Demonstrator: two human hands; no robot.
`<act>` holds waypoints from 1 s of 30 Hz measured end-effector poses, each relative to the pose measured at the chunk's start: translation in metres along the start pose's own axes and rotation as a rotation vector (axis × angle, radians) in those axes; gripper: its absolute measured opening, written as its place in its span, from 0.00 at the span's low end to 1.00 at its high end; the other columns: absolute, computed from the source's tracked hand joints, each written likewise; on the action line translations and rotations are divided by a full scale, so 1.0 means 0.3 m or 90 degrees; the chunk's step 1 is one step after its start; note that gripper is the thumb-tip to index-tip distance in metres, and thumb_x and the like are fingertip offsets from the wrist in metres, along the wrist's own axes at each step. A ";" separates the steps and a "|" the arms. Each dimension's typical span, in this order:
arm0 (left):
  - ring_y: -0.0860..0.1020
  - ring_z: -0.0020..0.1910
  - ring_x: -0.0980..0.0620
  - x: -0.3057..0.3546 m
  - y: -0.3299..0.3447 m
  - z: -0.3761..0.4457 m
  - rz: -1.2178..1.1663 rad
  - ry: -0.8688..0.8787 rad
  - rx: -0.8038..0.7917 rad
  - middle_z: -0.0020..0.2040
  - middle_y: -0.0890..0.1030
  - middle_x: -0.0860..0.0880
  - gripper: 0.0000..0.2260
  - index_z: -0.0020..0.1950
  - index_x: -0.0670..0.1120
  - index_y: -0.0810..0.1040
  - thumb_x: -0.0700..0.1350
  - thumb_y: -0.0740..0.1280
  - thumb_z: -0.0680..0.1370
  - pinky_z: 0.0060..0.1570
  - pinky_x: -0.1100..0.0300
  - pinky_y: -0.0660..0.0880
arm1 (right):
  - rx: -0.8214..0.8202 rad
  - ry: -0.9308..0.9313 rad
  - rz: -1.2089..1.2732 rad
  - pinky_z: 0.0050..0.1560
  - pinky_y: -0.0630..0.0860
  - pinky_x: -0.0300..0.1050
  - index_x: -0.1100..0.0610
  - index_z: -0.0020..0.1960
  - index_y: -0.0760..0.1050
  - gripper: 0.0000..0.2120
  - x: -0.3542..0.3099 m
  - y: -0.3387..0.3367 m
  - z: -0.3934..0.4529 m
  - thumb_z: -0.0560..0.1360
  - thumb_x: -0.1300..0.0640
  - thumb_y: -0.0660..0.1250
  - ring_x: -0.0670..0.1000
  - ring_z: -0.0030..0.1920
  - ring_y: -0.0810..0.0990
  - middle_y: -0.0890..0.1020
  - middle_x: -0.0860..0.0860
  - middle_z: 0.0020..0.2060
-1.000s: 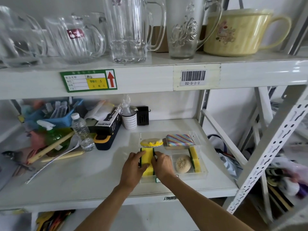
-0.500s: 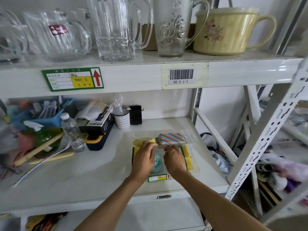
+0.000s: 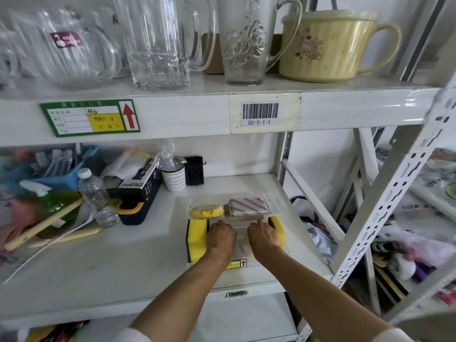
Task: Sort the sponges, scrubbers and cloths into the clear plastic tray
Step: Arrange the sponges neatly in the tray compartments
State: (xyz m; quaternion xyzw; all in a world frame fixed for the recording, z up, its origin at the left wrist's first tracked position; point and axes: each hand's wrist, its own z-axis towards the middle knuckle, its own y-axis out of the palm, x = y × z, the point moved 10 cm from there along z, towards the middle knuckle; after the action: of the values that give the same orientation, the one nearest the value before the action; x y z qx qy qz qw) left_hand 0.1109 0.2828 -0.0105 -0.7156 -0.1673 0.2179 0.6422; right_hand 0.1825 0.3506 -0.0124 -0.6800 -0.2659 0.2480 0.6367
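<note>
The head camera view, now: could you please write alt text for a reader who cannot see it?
Two bare hands, left hand and right hand, reach into a clear plastic tray on a white shelf. The tray holds yellow sponges at its left and right, a round yellow scrubber and a rainbow-striped cloth. Glass jugs stand on the shelf above.

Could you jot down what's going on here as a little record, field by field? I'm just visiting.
Place: white metal shelf
Container: clear plastic tray
Back row: round yellow scrubber, striped cloth
Front row: yellow sponge on the left, another yellow sponge on the right
Left hand: over the tray's middle, fingers curled
Right hand: beside it, forefinger pointing forward
Held items: cannot tell
Nearby: water bottle
</note>
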 end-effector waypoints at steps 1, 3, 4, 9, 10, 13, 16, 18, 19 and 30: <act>0.75 0.62 0.40 -0.001 0.003 0.004 0.006 -0.004 -0.007 0.64 0.74 0.37 0.16 0.65 0.36 0.73 0.34 0.64 0.77 0.59 0.53 0.75 | -0.005 0.009 0.002 0.57 0.77 0.47 0.60 0.67 0.71 0.21 0.012 0.009 0.003 0.75 0.63 0.69 0.55 0.60 0.78 0.73 0.58 0.63; 0.76 0.62 0.40 -0.002 0.003 0.009 0.013 -0.007 -0.014 0.63 0.75 0.37 0.16 0.65 0.36 0.73 0.34 0.64 0.77 0.58 0.52 0.75 | -0.015 0.020 0.014 0.56 0.77 0.47 0.59 0.66 0.72 0.20 0.032 0.025 0.008 0.75 0.61 0.69 0.55 0.59 0.79 0.74 0.56 0.61; 0.76 0.61 0.40 -0.002 0.000 0.010 0.013 -0.006 -0.014 0.63 0.75 0.37 0.16 0.64 0.36 0.73 0.33 0.64 0.77 0.57 0.51 0.75 | -0.017 0.020 0.024 0.56 0.77 0.47 0.59 0.66 0.72 0.21 0.038 0.031 0.010 0.75 0.61 0.70 0.55 0.58 0.80 0.74 0.56 0.61; 0.76 0.61 0.41 -0.006 -0.024 0.015 0.023 0.009 0.012 0.64 0.74 0.39 0.20 0.65 0.37 0.72 0.33 0.68 0.74 0.55 0.51 0.77 | -0.010 0.020 0.096 0.55 0.77 0.48 0.58 0.63 0.73 0.19 0.060 0.026 0.023 0.74 0.61 0.70 0.58 0.56 0.79 0.71 0.56 0.63; 0.76 0.62 0.41 -0.007 -0.029 0.017 0.026 0.015 0.018 0.64 0.74 0.40 0.19 0.65 0.38 0.73 0.34 0.69 0.74 0.55 0.52 0.77 | -0.007 0.020 0.106 0.55 0.76 0.49 0.58 0.64 0.73 0.19 0.062 0.023 0.028 0.74 0.61 0.69 0.58 0.57 0.79 0.70 0.57 0.64; 0.75 0.63 0.43 -0.009 -0.038 0.020 0.037 0.040 0.033 0.63 0.75 0.41 0.17 0.63 0.40 0.75 0.35 0.69 0.74 0.55 0.53 0.76 | 0.014 0.004 0.127 0.56 0.76 0.50 0.58 0.68 0.68 0.22 0.057 0.004 0.041 0.75 0.64 0.67 0.59 0.59 0.77 0.68 0.57 0.67; 0.72 0.65 0.44 -0.013 -0.047 0.016 0.066 0.053 0.055 0.63 0.76 0.42 0.16 0.63 0.41 0.75 0.36 0.68 0.75 0.56 0.54 0.75 | 0.039 -0.018 0.124 0.56 0.75 0.50 0.56 0.68 0.69 0.21 0.041 -0.019 0.046 0.76 0.66 0.65 0.60 0.58 0.77 0.70 0.57 0.65; 0.71 0.65 0.44 -0.014 -0.049 0.014 0.073 0.060 0.066 0.64 0.76 0.43 0.17 0.63 0.42 0.75 0.36 0.68 0.75 0.57 0.53 0.74 | 0.047 -0.029 0.122 0.57 0.75 0.49 0.56 0.67 0.70 0.20 0.029 -0.019 0.046 0.76 0.64 0.65 0.59 0.59 0.77 0.71 0.57 0.64; 0.72 0.65 0.44 -0.015 -0.048 0.013 0.067 0.061 0.066 0.64 0.76 0.43 0.17 0.64 0.42 0.75 0.36 0.68 0.75 0.57 0.53 0.75 | 0.051 -0.031 0.125 0.58 0.75 0.49 0.55 0.67 0.69 0.20 0.023 -0.017 0.047 0.76 0.63 0.66 0.58 0.59 0.77 0.71 0.56 0.64; 0.76 0.62 0.43 -0.019 -0.081 0.007 0.002 0.064 0.089 0.62 0.78 0.42 0.17 0.63 0.41 0.75 0.33 0.67 0.75 0.55 0.52 0.76 | 0.081 -0.012 0.109 0.56 0.76 0.48 0.59 0.70 0.64 0.23 0.028 -0.024 0.049 0.76 0.66 0.64 0.58 0.59 0.78 0.70 0.58 0.64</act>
State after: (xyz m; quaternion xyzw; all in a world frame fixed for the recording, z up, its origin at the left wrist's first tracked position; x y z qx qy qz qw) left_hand 0.1059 0.2846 0.0140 -0.6792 -0.1182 0.1942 0.6978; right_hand 0.1783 0.3674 -0.0063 -0.6561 -0.1969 0.3242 0.6524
